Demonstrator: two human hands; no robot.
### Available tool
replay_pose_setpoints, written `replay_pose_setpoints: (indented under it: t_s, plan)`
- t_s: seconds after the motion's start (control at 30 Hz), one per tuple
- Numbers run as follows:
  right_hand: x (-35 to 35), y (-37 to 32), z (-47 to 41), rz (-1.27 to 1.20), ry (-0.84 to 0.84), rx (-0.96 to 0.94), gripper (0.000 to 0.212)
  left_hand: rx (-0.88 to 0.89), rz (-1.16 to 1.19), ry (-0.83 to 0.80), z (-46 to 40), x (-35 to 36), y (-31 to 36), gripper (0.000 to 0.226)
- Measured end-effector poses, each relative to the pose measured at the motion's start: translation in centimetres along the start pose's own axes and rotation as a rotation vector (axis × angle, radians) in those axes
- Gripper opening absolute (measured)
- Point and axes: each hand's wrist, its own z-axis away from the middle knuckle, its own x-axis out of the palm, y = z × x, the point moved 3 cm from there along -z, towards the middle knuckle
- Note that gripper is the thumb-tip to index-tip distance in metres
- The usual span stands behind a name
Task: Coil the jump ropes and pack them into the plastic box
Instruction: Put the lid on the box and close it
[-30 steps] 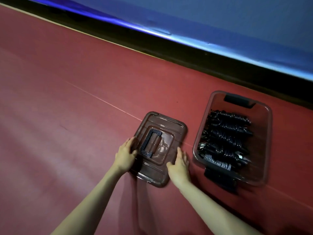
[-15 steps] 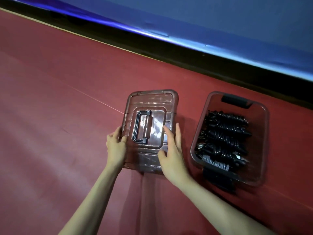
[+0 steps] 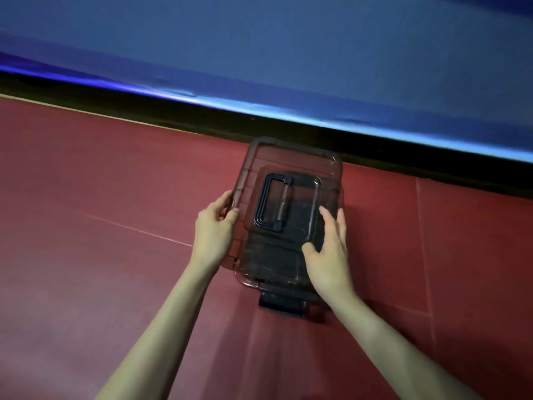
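The tinted see-through lid [image 3: 291, 161] with a dark handle [image 3: 272, 202] lies over the plastic box [image 3: 245, 280], whose near rim and dark front latch [image 3: 281, 304] show below it. My left hand [image 3: 215, 229] grips the lid's left edge, thumb on top. My right hand [image 3: 328, 246] rests on the lid's right side with fingers spread and thumb on top. The black coiled jump ropes show only as a dark mass through the lid.
The box stands on a red floor [image 3: 101, 269] with thin seam lines. Just behind it runs a black strip [image 3: 403, 151] at the foot of a blue padded wall [image 3: 259, 53].
Both hands lifted the lid off the floor and carried it right, over the box. The ropes, open to view before, are now covered.
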Motion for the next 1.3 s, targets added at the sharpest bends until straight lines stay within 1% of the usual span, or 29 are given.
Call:
replay_pose_setpoints:
  t_s: [0.1, 0.17, 0.23, 0.3, 0.37, 0.47, 0.6, 0.73, 0.9, 1.03, 1.2, 1.27, 1.3]
  plan:
    - [-2.4, 1.7, -0.1, 0.039, 0.026, 0.055, 0.071, 0.000, -0.080, -0.055, 0.7, 3.2, -0.5, 0.039]
    - [-3.2, 2.2, -0.3, 0.050, 0.009, 0.093, 0.071, 0.020, -0.139, -0.069, 1.2, 4.5, -0.9, 0.035]
    - [-3.5, 2.5, -0.3, 0.029, -0.027, 0.138, 0.070, 0.043, -0.206, -0.033, 1.6, 5.2, -1.4, 0.031]
    - [-3.4, 2.7, -0.3, 0.017, -0.058, 0.156, 0.070, 0.069, -0.256, 0.012, 1.7, 5.2, -1.7, 0.033]
    - [-3.0, 2.7, -0.2, 0.010, -0.075, 0.163, 0.070, 0.089, -0.270, 0.010, 1.6, 5.0, -2.1, 0.035]
    - [-2.3, 2.9, -0.3, 0.016, -0.080, 0.147, 0.070, 0.057, -0.228, -0.026, 1.1, 4.4, -2.8, 0.036]
    - [-2.0, 3.0, -0.7, 0.037, -0.063, 0.144, 0.069, 0.039, -0.246, -0.047, 0.8, 4.2, -3.7, 0.038]
    - [-1.6, 3.7, -0.9, 0.162, -0.020, 0.071, 0.064, 0.012, -0.280, -0.035, 0.4, 4.4, -4.0, 0.040]
    - [-0.9, 4.7, -0.7, 0.195, -0.004, 0.006, 0.064, 0.057, -0.257, -0.035, 1.0, 4.3, -4.1, 0.036]
    - [-0.6, 5.3, -0.4, 0.226, -0.032, -0.013, 0.065, 0.066, -0.259, -0.046, 1.7, 4.2, -5.0, 0.038]
    - [-0.6, 6.0, -0.6, 0.337, -0.084, -0.024, 0.065, 0.073, -0.269, -0.089, 1.3, 4.5, -6.2, 0.040]
    - [-0.8, 6.0, -0.8, 0.429, -0.102, -0.017, 0.064, 0.085, -0.320, -0.102, 1.2, 4.6, -6.2, 0.039]
    - [-0.9, 5.9, -0.8, 0.481, -0.112, -0.035, 0.064, 0.109, -0.383, -0.096, 1.4, 4.5, -6.1, 0.040]
